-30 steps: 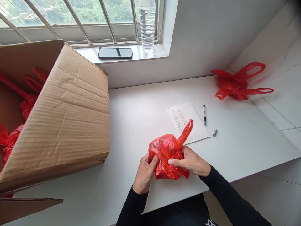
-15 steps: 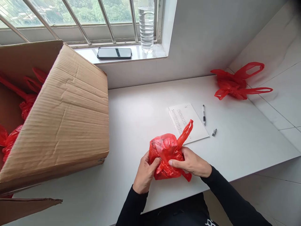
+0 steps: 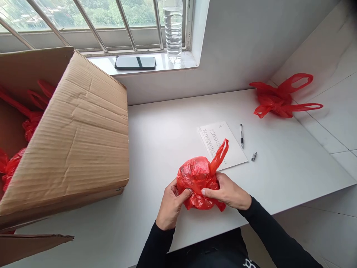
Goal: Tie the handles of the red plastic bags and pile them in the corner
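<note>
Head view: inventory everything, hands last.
held bag: one, red, centre
box: one, brown, left side
boxed bags: count unclear, red, inside box
corner bag: one, red, far right
paper: count unclear, white, beyond held bag
pen: one, black-and-clear, beside paper
pen cap: one, dark, near pen
phone: one, black, windowsill
bottle: one, clear, windowsill
table: one, white, beneath
bars: five visible, silver, window
walls: two, pale, behind and right
clothing: black, bottom centre
left hand: one, black-sleeved, held bag's left
right hand: one, black-sleeved, held bag's right

Glossy, crinkled plastic bag (image 3: 195, 171), matt, ridged cardboard box (image 3: 95, 137), smooth, possibly laminate tabletop (image 3: 158, 130)
</note>
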A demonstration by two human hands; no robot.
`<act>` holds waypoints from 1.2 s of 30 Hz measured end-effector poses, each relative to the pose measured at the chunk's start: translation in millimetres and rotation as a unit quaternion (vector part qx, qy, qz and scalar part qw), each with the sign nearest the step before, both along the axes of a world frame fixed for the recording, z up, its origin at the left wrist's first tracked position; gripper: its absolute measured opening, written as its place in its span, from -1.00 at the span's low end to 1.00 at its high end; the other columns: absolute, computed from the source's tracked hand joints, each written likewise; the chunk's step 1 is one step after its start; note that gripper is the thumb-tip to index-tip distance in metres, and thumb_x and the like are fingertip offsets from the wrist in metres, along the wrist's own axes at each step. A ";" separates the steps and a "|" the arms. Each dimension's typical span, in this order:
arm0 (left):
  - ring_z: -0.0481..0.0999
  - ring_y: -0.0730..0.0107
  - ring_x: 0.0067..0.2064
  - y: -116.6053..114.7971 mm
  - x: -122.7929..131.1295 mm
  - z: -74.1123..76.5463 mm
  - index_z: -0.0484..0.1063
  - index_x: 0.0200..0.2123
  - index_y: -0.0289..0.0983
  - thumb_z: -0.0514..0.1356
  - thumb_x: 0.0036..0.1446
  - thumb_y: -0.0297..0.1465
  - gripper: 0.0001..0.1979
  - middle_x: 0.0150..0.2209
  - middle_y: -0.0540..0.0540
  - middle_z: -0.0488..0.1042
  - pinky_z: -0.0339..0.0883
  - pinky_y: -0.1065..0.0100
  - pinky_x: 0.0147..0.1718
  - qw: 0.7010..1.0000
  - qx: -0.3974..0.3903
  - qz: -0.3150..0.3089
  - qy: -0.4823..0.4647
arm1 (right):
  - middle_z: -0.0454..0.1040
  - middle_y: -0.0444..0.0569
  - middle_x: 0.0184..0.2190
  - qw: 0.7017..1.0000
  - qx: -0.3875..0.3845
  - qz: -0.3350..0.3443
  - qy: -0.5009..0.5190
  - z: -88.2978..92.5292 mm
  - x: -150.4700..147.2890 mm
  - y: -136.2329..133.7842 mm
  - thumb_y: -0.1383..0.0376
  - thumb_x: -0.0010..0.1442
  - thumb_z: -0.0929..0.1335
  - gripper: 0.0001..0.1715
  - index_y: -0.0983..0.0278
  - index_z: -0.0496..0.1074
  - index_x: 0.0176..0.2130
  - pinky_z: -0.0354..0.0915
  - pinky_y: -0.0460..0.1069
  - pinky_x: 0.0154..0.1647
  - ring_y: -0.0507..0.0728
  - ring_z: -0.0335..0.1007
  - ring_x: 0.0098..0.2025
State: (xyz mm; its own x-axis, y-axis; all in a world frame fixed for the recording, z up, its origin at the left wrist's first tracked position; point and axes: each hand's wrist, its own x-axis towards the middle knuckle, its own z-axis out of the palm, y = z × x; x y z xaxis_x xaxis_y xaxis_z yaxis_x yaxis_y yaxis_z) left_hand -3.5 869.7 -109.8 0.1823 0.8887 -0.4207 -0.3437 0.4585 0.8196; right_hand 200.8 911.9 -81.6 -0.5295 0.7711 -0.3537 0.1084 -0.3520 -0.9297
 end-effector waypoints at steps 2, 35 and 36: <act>0.59 0.13 -0.14 -0.6 -0.1 1.2 0.48 0.08 -0.26 0.37 0.11 -0.23 -0.52 0.00 -0.25 0.58 0.45 0.23 -0.18 1.000 -0.004 -0.013 -0.006 | 0.61 0.06 -0.06 1.000 0.005 -0.017 0.009 -2.0 -1.2 0.0 0.19 0.22 0.45 -0.60 0.26 0.47 0.03 0.46 0.21 0.05 0.29 0.55 -0.02; 0.41 -0.04 0.21 -0.4 -0.5 7.6 0.27 0.29 -0.12 0.33 0.17 -0.33 -0.36 0.23 -0.22 0.41 0.38 0.13 0.09 0.997 0.008 -0.032 -0.068 | 0.56 0.07 0.03 0.980 -0.077 -0.145 0.111 -19.5 -5.7 -0.6 0.10 0.24 0.45 -0.52 0.23 0.40 0.08 0.41 0.19 0.15 0.26 0.51 0.05; 0.41 -0.04 0.22 -0.8 -0.8 7.1 0.27 0.29 -0.13 0.34 0.16 -0.34 -0.36 0.23 -0.23 0.42 0.38 0.13 0.09 0.997 0.009 -0.029 -0.069 | 0.55 0.06 0.04 0.982 -0.075 -0.135 0.110 -18.2 -4.6 -0.6 0.12 0.23 0.46 -0.49 0.22 0.38 0.10 0.41 0.19 0.15 0.25 0.50 0.06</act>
